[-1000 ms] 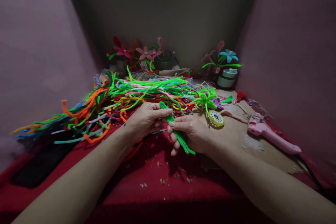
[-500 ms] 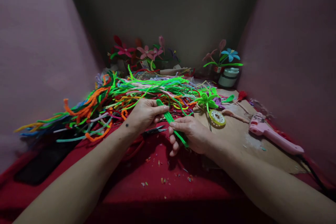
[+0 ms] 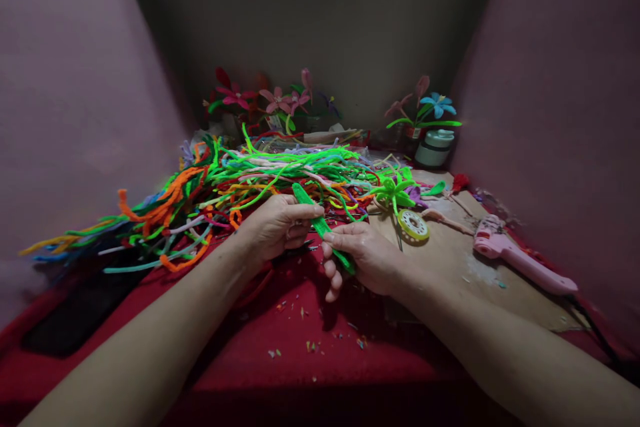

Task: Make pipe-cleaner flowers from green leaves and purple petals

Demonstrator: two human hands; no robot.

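Note:
A flat strip of green pipe cleaner [image 3: 305, 199] slants down to the right between my two hands. My left hand [image 3: 280, 223] pinches its upper part between thumb and fingers. Lower down, my right hand [image 3: 363, 253] pinches the same strip, its lower fingers curled loosely beneath. The strip's top end points up towards a heap of coloured pipe cleaners [image 3: 300, 163]. Scissors [image 3: 300, 249] lie partly hidden behind my left hand.
On the right, cardboard [image 3: 450, 273] bears a pink glue gun [image 3: 523, 257], a yellow-rimmed disc [image 3: 413, 225] and a green flower [image 3: 393, 192]. A dark phone [image 3: 75, 313] lies left on the red cloth [image 3: 250, 360]. Behind stand pipe-cleaner flowers and a jar [image 3: 435, 148].
The green strip's upper end has shifted slightly up and left, and more of its flat face shows. My left hand has turned a little; both hands still grip the strip.

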